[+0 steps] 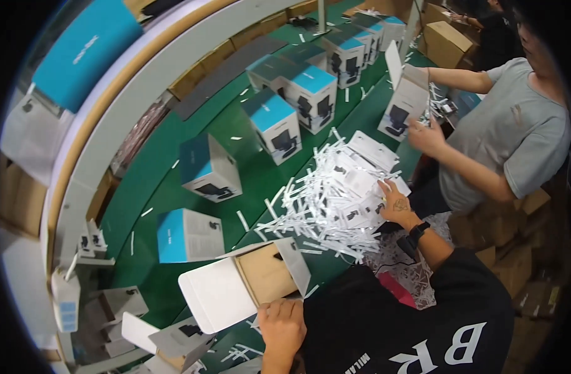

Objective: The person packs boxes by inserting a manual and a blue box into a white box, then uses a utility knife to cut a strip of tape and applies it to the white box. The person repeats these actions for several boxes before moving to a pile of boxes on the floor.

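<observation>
My left hand (282,329) curls its fingers over the near edge of an open white carton (214,298), whose long flap hangs out to the left. Tan cardboard (267,271) shows inside it. Further right, my right hand (394,202), with a dark band on the wrist, reaches over a heap of shredded white paper (326,209). Its fingers are apart and touch the heap beside white printed leaflets (369,153); the fingertips are partly hidden among the paper.
White-and-blue printed boxes (273,124) stand along the green table (235,230). A co-worker in a grey shirt (510,134) handles an open box (401,106) at the right. Another open box (179,340) lies at lower left. Brown cartons (447,43) are behind.
</observation>
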{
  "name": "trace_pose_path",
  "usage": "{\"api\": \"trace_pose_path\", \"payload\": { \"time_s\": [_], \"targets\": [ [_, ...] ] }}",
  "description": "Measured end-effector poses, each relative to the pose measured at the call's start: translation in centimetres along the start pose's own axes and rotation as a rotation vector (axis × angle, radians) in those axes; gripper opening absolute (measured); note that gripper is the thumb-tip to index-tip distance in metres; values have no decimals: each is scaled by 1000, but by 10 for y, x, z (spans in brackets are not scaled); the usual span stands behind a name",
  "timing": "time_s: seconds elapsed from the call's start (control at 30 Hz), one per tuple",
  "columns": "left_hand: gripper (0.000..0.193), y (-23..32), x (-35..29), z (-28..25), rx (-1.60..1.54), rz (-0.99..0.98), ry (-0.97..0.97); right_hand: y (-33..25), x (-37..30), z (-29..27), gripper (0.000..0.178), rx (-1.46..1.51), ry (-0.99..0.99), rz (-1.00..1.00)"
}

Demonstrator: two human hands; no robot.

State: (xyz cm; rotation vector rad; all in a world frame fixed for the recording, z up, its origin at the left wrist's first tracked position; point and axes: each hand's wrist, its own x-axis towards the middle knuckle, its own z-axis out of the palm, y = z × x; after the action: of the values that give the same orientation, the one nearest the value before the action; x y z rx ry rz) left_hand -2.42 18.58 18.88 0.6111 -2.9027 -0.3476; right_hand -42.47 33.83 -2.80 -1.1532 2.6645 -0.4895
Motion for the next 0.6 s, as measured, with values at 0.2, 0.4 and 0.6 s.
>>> {"api": "trace_pose_path", "payload": {
  "time_s": [0.2, 0.4, 0.6],
  "targets": [
    [60, -1, -18, 5, 27, -249, 516, 44, -20, 19, 63, -224, -177, 55],
    [102, -8, -51, 47, -64, -602, 840, 28, -23, 0, 38, -57, -108, -206],
    [130, -22, -37, 59, -1178, -834, 1074, -153, -33, -107, 42, 465, 241, -720]
  ]
}}
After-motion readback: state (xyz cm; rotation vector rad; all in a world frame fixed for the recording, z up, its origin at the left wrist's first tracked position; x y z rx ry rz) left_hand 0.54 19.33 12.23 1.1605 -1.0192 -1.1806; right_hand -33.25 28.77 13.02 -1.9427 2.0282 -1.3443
